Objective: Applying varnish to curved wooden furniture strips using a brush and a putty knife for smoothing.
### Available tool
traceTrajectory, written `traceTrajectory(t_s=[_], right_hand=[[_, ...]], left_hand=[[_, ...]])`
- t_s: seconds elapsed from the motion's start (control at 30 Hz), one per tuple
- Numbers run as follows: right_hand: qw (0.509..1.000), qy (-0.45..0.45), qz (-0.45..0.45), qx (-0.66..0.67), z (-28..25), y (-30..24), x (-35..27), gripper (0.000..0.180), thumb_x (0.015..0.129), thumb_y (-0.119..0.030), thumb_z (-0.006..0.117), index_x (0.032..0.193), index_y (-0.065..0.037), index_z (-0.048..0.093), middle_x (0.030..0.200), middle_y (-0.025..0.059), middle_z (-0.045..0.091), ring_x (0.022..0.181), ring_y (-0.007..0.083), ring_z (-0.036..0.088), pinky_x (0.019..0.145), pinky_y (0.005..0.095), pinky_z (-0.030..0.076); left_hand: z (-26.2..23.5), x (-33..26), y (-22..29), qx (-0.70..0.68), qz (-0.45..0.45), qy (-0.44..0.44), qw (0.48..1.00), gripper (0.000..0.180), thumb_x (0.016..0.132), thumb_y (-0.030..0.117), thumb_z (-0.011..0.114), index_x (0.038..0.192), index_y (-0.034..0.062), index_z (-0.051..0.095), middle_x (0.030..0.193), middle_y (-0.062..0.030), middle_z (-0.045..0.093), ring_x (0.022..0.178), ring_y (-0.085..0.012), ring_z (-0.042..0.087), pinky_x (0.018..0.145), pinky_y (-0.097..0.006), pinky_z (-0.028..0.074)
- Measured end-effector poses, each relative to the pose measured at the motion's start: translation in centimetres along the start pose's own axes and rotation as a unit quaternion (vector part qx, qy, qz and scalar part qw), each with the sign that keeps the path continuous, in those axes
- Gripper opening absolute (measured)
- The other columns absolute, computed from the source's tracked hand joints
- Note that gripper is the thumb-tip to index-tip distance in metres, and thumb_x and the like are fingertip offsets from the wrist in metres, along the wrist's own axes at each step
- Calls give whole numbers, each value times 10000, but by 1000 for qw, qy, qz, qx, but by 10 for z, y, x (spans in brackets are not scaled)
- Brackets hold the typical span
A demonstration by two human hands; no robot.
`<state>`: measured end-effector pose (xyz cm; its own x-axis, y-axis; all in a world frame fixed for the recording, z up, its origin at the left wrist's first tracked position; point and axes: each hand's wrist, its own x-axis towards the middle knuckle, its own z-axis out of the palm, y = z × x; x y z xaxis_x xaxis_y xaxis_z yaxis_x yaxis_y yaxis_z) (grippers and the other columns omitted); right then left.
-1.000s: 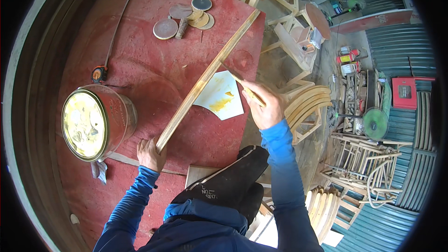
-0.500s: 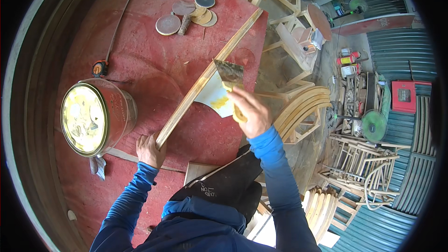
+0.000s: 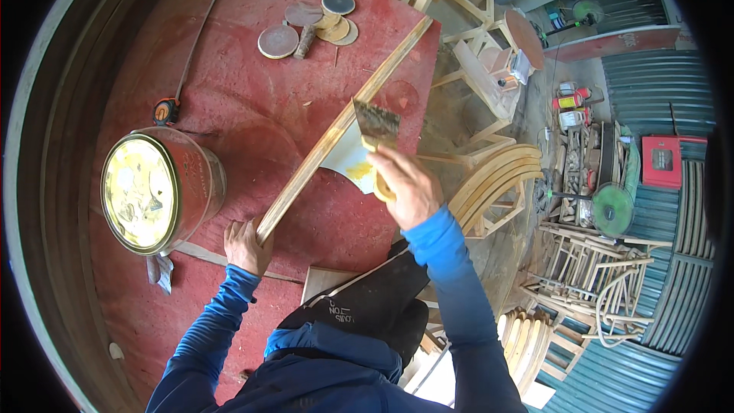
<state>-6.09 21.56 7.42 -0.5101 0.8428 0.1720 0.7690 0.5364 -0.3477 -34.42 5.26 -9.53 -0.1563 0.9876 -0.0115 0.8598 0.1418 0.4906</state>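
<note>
My left hand (image 3: 246, 246) is closed round the near end of a long wooden strip (image 3: 324, 147), which slants away to the right over the red tabletop. In my right hand (image 3: 411, 187) is a putty knife (image 3: 377, 123) with a wide, stained blade and a yellowish handle. A corner of the blade meets the strip's right side near its middle. Under the knife, beside the strip, lies a white sheet (image 3: 342, 156) smeared with yellow paste; my right hand partly hides it.
A large can (image 3: 200, 191) with a paste-smeared top stands at left, near a tape measure (image 3: 164, 112) with its blade drawn out. Several round discs (image 3: 278, 42) lie at the far side of the red table (image 3: 229, 107). Curved wooden pieces (image 3: 497, 176) and frames stand to the right.
My right hand has shifted slightly left with the putty knife, and the blade is turned a little. My left hand and the strip have hardly moved.
</note>
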Motion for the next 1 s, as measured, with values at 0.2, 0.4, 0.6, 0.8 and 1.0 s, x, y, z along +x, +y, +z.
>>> traceTrajectory(t_s=[0.2, 0.4, 0.6, 0.8, 1.0], right_hand=[[996, 33, 10, 78, -11, -22, -6, 469, 809, 8, 672, 1262, -112, 668, 1274, 133, 673, 1103, 320, 675, 962, 400, 557], [999, -14, -44, 12, 35, -9, -46, 404, 890, -81, 597, 1288, -103, 665, 1334, 154, 614, 1136, 322, 647, 967, 406, 552], [996, 60, 8, 68, -7, -28, -29, 414, 831, -22, 685, 1238, -97, 702, 1266, 144, 669, 1073, 329, 679, 915, 398, 574], [999, -24, -30, 14, 16, -16, -32, 394, 867, -46, 615, 1254, -96, 666, 1305, 148, 631, 1115, 332, 640, 962, 415, 541], [977, 39, 54, 202, -27, -38, -18, 253, 869, -40, 746, 1121, -50, 738, 1087, 159, 735, 937, 307, 736, 826, 355, 598]], left_hand=[[-3, -2, -1, -3, -2, -17, 1000, 350, 815, 257, 737, 1084, 37, 704, 825, -134, 653, 874, -330, 621, 989, -474, 456], [-1, 2, 2, 1, 8, 0, 1000, 352, 801, 247, 739, 1094, 56, 707, 825, -121, 655, 862, -321, 618, 961, -466, 461], [-5, -2, 0, -11, 10, 0, 1000, 341, 815, 245, 732, 1103, 66, 707, 834, -120, 658, 862, -323, 618, 961, -470, 462], [2, -1, -2, -1, 17, 6, 1000, 351, 798, 231, 730, 1108, 71, 707, 827, -118, 657, 854, -321, 616, 924, -460, 466], [-5, -1, 1, -7, 8, 4, 1000, 335, 798, 227, 732, 1099, 80, 712, 832, -114, 667, 848, -317, 615, 913, -458, 465]])
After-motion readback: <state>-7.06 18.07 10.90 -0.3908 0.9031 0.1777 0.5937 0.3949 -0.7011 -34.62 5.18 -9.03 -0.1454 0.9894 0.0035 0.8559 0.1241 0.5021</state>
